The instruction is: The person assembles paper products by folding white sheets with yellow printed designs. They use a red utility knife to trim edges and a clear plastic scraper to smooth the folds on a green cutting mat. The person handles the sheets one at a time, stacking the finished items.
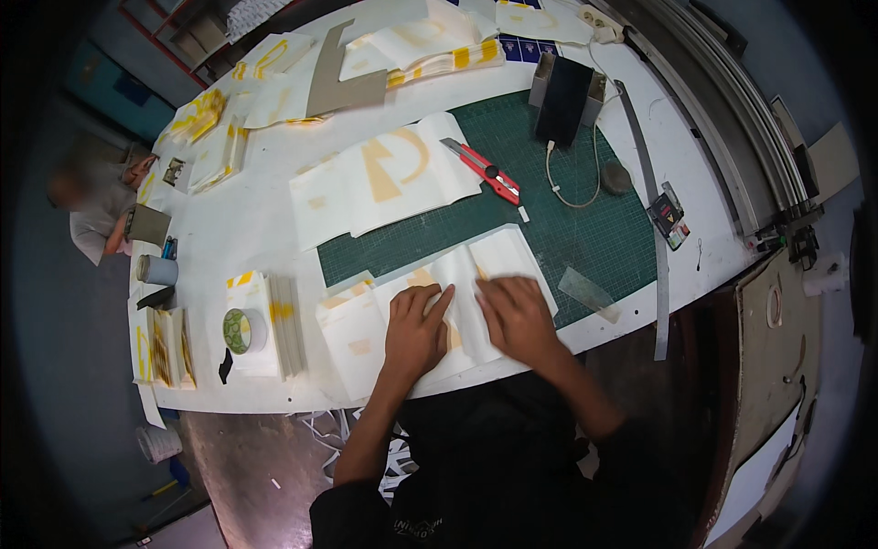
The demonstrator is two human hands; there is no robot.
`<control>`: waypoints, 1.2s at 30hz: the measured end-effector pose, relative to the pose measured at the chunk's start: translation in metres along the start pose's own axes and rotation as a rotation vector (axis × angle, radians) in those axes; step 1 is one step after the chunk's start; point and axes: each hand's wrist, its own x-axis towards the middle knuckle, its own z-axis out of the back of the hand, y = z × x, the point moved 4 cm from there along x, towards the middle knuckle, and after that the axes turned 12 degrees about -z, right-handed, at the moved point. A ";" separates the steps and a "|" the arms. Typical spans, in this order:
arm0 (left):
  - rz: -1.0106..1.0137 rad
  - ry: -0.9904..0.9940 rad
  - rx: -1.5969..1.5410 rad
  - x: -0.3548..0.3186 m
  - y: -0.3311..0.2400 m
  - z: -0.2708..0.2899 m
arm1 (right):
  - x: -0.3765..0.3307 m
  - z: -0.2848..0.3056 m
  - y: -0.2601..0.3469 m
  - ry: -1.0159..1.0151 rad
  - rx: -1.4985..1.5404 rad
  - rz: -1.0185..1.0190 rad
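Both hands lie flat, palms down and fingers spread, on a white sheet [476, 284] at the near edge of the surface [256, 238]: the left hand [413, 331] presses its left part, the right hand [518, 316] its right part, with the fingertips of the two close together near the middle. The sheet is white, thin paper or film, slightly wrinkled, with pale orange-yellow shapes showing through between and under the hands; it lies partly on the green cutting mat [567, 210] and partly over a similar white piece [352, 329] to the left. Beyond the hands, on the mat, rests a red utility knife [483, 170], and next to it a larger white sheet with a yellow curved figure [389, 178]. Further right sit a clear plastic strip [588, 293], a grey stone [615, 178], a black box [564, 101] and a long metal ruler [651, 210]. To the left stand a stack of sheets [270, 325] with a roll of tape [240, 330] on it. At the far left edge another person [96, 206] sits.
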 end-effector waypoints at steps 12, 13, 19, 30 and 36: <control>0.051 0.014 -0.059 0.001 0.004 0.003 | 0.035 -0.016 -0.018 0.192 -0.233 0.052; 0.054 0.012 -0.065 0.001 0.005 0.003 | 0.035 -0.017 -0.018 0.197 -0.241 0.053; 0.059 -0.005 -0.084 0.004 0.005 0.004 | 0.036 -0.016 -0.017 0.184 -0.271 0.047; 0.069 0.010 -0.080 0.007 0.003 0.005 | 0.036 -0.018 -0.024 0.195 -0.286 0.017; 0.064 0.010 -0.070 0.007 0.003 0.004 | 0.037 -0.017 -0.024 0.217 -0.298 0.004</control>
